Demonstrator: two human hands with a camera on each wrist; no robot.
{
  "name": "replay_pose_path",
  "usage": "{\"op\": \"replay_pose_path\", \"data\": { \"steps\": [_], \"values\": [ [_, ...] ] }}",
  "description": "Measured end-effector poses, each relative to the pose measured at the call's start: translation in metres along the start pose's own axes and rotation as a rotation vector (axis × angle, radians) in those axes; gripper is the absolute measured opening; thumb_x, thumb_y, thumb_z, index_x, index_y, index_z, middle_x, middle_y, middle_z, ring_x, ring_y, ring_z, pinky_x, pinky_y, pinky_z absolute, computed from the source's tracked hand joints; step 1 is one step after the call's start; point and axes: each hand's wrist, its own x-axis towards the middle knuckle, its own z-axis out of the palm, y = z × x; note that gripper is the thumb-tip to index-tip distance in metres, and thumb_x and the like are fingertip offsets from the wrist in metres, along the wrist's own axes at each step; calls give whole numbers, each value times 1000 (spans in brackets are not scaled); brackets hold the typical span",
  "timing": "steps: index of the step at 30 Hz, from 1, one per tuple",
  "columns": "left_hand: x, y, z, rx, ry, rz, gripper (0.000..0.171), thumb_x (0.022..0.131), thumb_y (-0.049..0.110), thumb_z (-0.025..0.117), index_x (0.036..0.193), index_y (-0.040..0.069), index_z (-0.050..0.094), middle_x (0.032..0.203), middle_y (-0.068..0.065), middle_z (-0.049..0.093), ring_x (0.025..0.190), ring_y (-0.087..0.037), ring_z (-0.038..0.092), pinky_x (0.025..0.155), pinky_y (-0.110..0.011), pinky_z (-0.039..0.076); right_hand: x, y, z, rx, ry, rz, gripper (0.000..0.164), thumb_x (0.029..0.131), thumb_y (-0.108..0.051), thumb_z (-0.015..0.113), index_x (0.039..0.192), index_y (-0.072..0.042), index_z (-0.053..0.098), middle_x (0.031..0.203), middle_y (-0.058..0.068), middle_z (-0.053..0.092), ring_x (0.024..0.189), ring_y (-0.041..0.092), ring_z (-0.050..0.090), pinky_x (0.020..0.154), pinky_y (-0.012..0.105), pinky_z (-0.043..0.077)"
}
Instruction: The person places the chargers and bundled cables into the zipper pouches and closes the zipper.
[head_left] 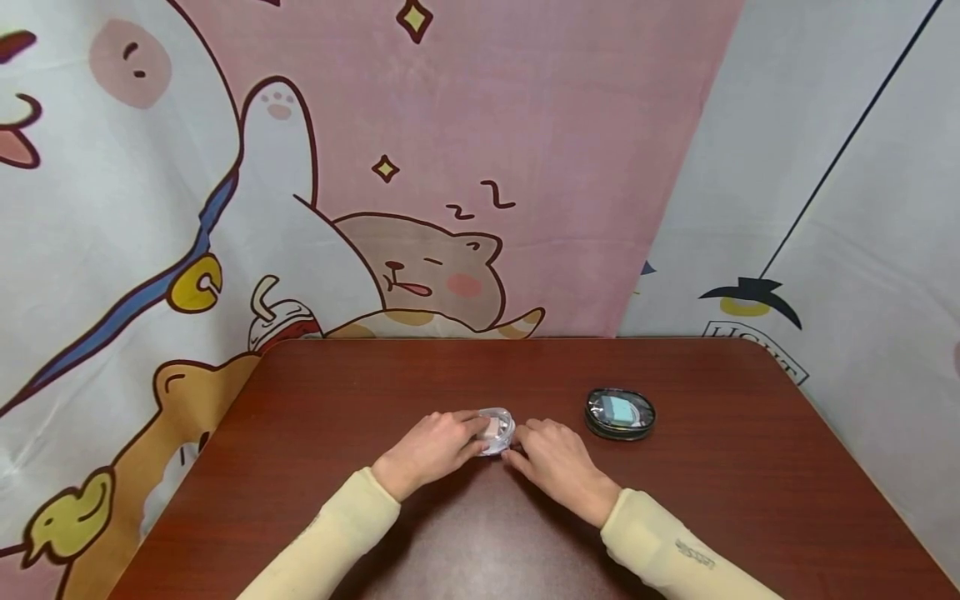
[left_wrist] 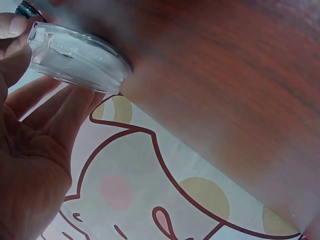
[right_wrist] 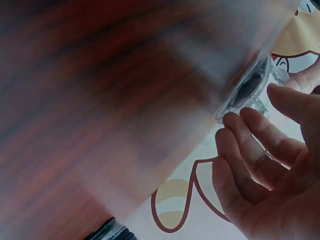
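A small clear plastic pouch point(head_left: 496, 431) with an oval top stands on the table, with something pale inside. My left hand point(head_left: 438, 447) grips its left side, the thumb at the near side and the fingers at the far side. In the left wrist view the pouch point(left_wrist: 80, 57) shows its transparent wall between thumb and fingers. At the right side is my right hand point(head_left: 558, 462), its fingers loosely bent. The right wrist view shows the right hand's thumb and fingers apart, fingertips beside the pouch point(right_wrist: 247, 90); whether they touch it I cannot tell.
A second oval pouch point(head_left: 620, 414), black-trimmed with a clear top and a light blue item inside, stands to the right of my right hand. The reddish-brown table point(head_left: 420, 375) ends at a cartoon-printed cloth point(head_left: 570, 167) behind it.
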Motion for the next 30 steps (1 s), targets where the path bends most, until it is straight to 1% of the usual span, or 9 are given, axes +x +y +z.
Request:
{"op": "replay_pose_path", "data": {
  "steps": [5,8,13,20,25,30],
  "values": [
    [0,1,0,-6,3,-1,34,101,30,70,127,8,71,120,-4,72,90,-15,73,73,-33,61,3,-1,2,-42,52,-17,24,85,-28,87,81,-12,69,67,-1,54,60,20,56,50,33,47],
    [1,1,0,-6,4,-2,33,101,30,70,126,8,71,119,-4,73,91,-15,73,73,-33,61,4,-2,2,-49,63,-8,26,84,-27,88,79,-12,67,67,0,55,60,21,57,50,35,47],
    [1,1,0,-2,6,-2,32,101,30,70,124,8,72,117,-4,73,90,-14,72,73,-33,60,5,-3,4,-36,55,12,24,84,-22,88,76,-13,67,68,0,57,60,23,59,50,37,48],
    [1,1,2,-10,17,1,28,100,30,71,119,10,72,110,-1,73,84,-12,71,69,-32,59,8,-3,3,-45,34,43,23,87,-13,81,72,-12,64,66,1,56,58,25,59,48,39,48],
    [1,1,2,-8,23,2,28,100,30,72,119,10,72,110,-2,74,84,-13,71,68,-33,60,8,-2,2,-31,26,44,22,87,-13,79,72,-13,62,66,0,56,58,23,58,47,37,47],
    [0,1,1,-1,21,3,30,100,31,71,124,13,72,116,-2,74,88,-15,73,69,-35,61,5,0,0,-18,35,33,23,85,-12,81,75,-13,61,67,-1,58,58,22,58,48,36,47]
  ]
}}
